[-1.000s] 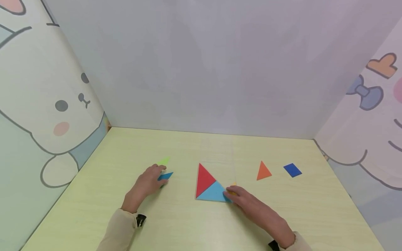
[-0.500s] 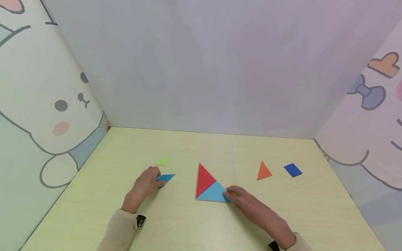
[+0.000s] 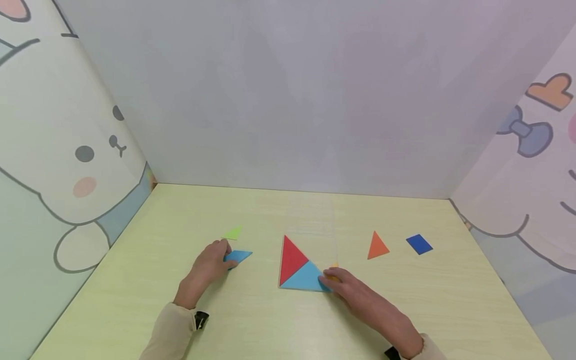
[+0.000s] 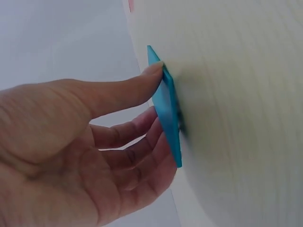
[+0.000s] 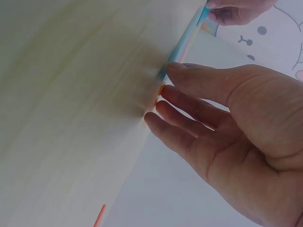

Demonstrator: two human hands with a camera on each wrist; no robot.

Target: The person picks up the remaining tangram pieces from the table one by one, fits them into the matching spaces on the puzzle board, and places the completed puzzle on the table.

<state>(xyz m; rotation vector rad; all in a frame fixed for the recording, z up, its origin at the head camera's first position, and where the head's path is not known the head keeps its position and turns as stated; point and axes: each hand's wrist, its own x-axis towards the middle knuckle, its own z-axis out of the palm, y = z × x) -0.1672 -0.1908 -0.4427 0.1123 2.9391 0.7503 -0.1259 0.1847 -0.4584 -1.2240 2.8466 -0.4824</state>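
In the head view my left hand (image 3: 210, 264) pinches a blue tangram piece (image 3: 238, 256), apparently a parallelogram, by its edges. The left wrist view shows that blue piece (image 4: 165, 106) tilted between thumb and fingers, close to the tabletop. My right hand (image 3: 355, 292) rests with its thumb on the corner of a light blue triangle (image 3: 303, 277), its fingers extended. Under those fingers a yellow-orange piece (image 3: 335, 265) is mostly hidden. Against the light blue triangle lies a red triangle (image 3: 292, 260); both sit in a faint, clear tray (image 3: 311, 212).
A light green triangle (image 3: 233, 233) lies just beyond my left hand. Right of the tray are an orange triangle (image 3: 377, 246) and a dark blue square (image 3: 419, 244). A pale wall (image 3: 288, 100) closes off the table's (image 3: 270, 325) far edge.
My left hand has drawn back slightly from the green triangle, uncovering it, and now grips the blue piece, which has shifted a little right and nearer. The right hand stays in place.
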